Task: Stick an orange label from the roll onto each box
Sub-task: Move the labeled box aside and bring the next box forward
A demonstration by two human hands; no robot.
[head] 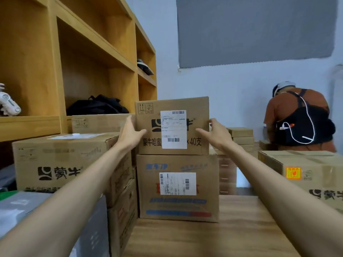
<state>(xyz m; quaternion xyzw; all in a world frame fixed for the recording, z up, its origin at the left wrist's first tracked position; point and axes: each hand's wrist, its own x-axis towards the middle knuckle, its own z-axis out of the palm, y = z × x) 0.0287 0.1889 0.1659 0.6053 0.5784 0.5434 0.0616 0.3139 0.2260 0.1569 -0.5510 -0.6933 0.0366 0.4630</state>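
Stood on lower carton [178, 188], at 12 o'clock on tabletop [222, 238]: top carton [172, 125]. Flanked at 9 and 3 o'clock by left hand [130, 135] and right hand [217, 134], fingers [129, 121] straight, clasping nothing. Looked stiff, perhaps heavy; best gripped low on side walls.

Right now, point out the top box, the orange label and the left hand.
top box [173, 103]: head view, upper front face.
orange label [293, 173]: head view, its centre.
left hand [130, 134]: head view, middle of hand.
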